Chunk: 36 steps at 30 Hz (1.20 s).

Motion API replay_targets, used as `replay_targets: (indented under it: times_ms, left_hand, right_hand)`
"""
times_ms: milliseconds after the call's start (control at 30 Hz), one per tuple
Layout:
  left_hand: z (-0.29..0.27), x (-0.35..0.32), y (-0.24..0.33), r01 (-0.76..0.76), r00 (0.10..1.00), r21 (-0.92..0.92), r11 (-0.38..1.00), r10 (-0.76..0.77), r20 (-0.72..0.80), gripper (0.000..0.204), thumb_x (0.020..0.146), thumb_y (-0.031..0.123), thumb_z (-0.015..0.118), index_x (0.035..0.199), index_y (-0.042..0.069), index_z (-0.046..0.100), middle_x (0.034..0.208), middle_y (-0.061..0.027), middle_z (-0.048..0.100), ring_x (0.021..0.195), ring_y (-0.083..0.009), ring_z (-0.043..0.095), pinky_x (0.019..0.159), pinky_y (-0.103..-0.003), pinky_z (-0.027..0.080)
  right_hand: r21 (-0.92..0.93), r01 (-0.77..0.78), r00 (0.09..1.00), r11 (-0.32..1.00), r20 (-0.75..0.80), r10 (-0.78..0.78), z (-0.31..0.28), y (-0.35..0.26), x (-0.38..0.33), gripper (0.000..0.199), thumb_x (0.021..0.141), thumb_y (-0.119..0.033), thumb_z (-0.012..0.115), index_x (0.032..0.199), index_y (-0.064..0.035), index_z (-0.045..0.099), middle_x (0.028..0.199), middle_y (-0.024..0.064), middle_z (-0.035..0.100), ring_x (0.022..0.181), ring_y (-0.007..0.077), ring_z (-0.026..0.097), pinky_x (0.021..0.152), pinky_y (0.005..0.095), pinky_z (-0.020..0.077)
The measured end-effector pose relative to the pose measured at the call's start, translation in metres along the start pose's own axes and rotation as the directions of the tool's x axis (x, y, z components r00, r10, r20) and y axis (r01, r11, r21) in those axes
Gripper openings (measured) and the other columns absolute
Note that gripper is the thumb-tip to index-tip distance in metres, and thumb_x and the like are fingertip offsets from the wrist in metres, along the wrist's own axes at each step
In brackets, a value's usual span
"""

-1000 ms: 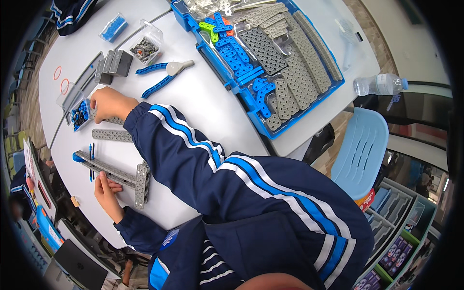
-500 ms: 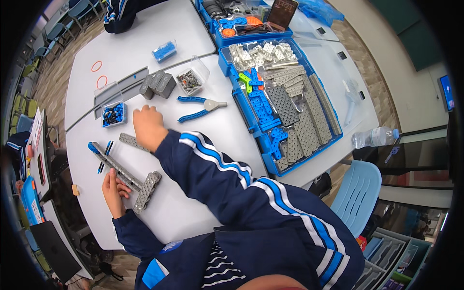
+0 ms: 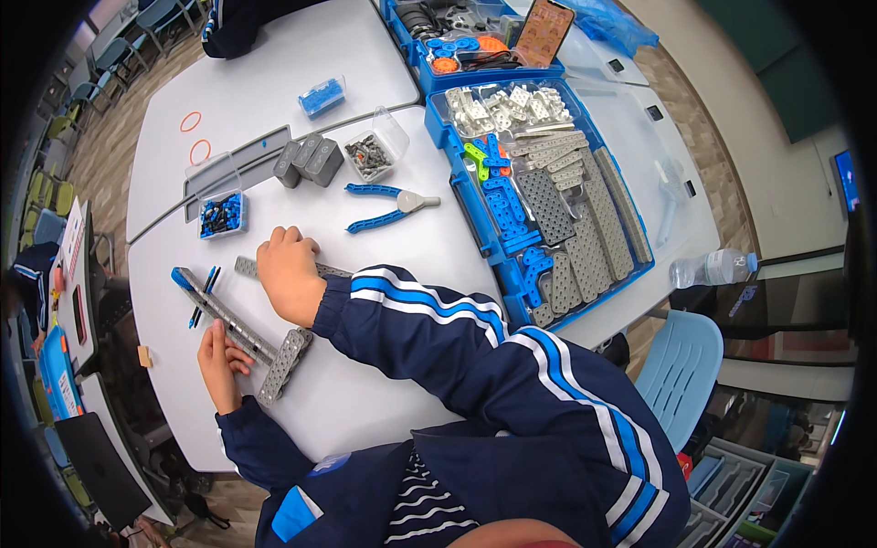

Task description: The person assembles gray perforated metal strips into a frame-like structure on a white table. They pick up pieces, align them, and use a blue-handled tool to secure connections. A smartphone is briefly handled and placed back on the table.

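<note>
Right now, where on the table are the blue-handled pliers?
In the head view, the pliers lie just above and left of centre, between the three grey blocks and the nearer blue case, beyond the right hand.

**Surface** (image 3: 411, 251) **check: lots of parts out**

It's white, most stuff toward the far side. Big blue parts case (image 3: 468, 196) on the right, blue-handled pliers (image 3: 409, 200) just left of it. Past those, chunky grey blocks (image 3: 311, 160) and a clear box (image 3: 373, 177) of small grey bits (image 3: 367, 157). Further left, a tub (image 3: 219, 235) of blue and black pins (image 3: 222, 215). Two thin rods (image 3: 195, 319) lie partly under a grey beam build (image 3: 228, 321).
</note>
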<state>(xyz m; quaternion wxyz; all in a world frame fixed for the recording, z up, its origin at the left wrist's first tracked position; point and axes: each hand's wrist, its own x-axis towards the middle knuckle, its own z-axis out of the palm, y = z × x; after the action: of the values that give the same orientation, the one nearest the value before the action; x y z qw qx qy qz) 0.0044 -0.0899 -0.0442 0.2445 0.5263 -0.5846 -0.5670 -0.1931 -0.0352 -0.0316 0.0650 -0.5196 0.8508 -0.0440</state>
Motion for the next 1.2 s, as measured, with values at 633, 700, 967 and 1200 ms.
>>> replay_targets:
  times_ms: [633, 700, 967, 1200]
  left_hand:
    - [-0.002, -0.001, -0.002, -0.039, 0.998, -0.009, 0.999, 0.04, 0.043, 0.038, 0.101, 0.039, 0.055, 0.082, 0.006, 0.053, 0.063, -0.0007, 0.05, 0.046, -0.0118, 0.059, 0.035, -0.019, 0.039]
    - [-0.002, -0.001, -0.002, -0.037, 0.998, -0.006, 0.999, 0.038, 0.047, 0.038, 0.101, 0.039, 0.055, 0.083, 0.006, 0.054, 0.063, -0.001, 0.05, 0.046, -0.012, 0.059, 0.036, -0.02, 0.039]
    - [-0.001, 0.0, -0.011, -0.118, 0.993, -0.007, 0.993, 0.118, 0.01, 0.034, 0.101, 0.037, 0.056, 0.099, 0.003, 0.056, 0.069, -0.003, 0.053, 0.048, -0.0124, 0.06, 0.036, -0.02, 0.04]
    - [-0.005, 0.001, -0.011, -0.164, 0.985, 0.017, 0.986, 0.165, -0.056, 0.051, 0.098, 0.033, 0.061, 0.136, 0.001, 0.045, 0.083, -0.0089, 0.058, 0.054, -0.0137, 0.061, 0.044, -0.022, 0.047]
  right_hand:
    - [0.439, 0.207, 0.978, 0.874, -0.065, -0.199, 0.013, 0.02, 0.007, 0.043, 0.072, 0.003, 0.069, 0.112, 0.0089, 0.052, 0.102, 0.0271, 0.06, 0.091, 0.0431, 0.065, 0.075, 0.0442, 0.0576]
    - [0.44, 0.228, 0.973, 0.868, -0.065, -0.223, 0.012, 0.019, 0.007, 0.046, 0.072, 0.004, 0.067, 0.115, 0.01, 0.051, 0.099, 0.0282, 0.062, 0.089, 0.0433, 0.067, 0.074, 0.0445, 0.0574]
    - [0.54, 0.288, 0.937, 0.791, 0.01, -0.348, -0.017, 0.056, 0.027, 0.041, 0.075, -0.001, 0.066, 0.111, 0.0125, 0.051, 0.093, 0.0312, 0.067, 0.092, 0.0409, 0.068, 0.076, 0.0438, 0.0561]
    - [0.617, 0.233, 0.95, 0.752, 0.022, -0.312, -0.036, 0.096, 0.033, 0.047, 0.077, -0.001, 0.062, 0.121, 0.0072, 0.051, 0.104, 0.0299, 0.066, 0.098, 0.0426, 0.065, 0.082, 0.0444, 0.0525]
